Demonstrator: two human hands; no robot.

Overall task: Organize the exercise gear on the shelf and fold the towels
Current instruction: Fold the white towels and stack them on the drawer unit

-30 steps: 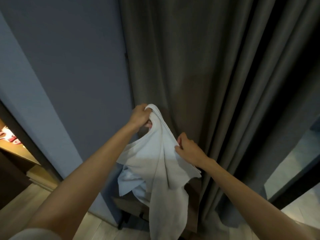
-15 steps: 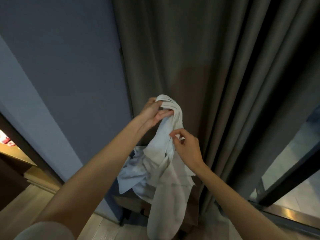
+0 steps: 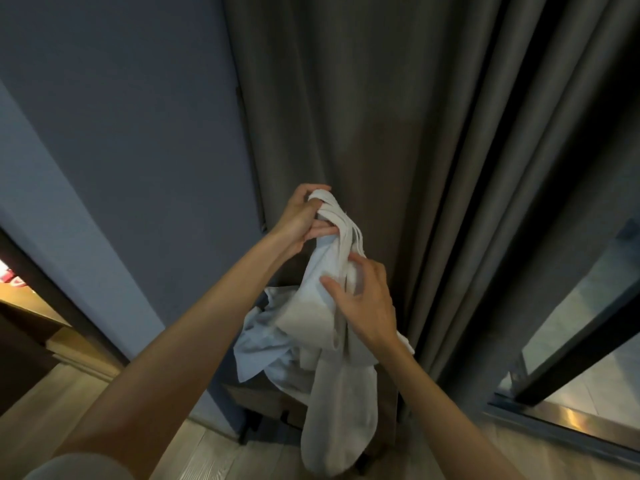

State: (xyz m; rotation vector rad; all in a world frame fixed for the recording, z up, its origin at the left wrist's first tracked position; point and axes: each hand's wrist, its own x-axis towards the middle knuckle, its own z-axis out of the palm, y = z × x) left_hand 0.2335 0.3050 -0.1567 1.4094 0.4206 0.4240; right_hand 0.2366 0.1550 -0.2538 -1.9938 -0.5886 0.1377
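The person stands facing a heavy grey-brown curtain and holds a white towel up in front of it, at about chest height. The left hand is clenched round the towel's top, which is bunched into ropy folds over the knuckles. The right hand sits lower on the cloth, thumb on the near face and fingers reaching round a fold behind, so it pinches the fabric rather than lying flat on it. Below both hands the towel hangs in a long limp tail, free of the floor.

Under it lies a rumpled pale blue cloth, heaped on a low wooden stand beside the blue-grey wall.

The towel looks light and quite soft — it will drape and twist, and it holds no shape of its own. Bunched as it is, I judge it cannot be folded cleanly; the hands would need to find an edge and work out to two corners, one in each, so the cloth hangs flat between them. Nothing here is fragile, but a loose pinch in the middle will only let the fabric slide and tangle further.
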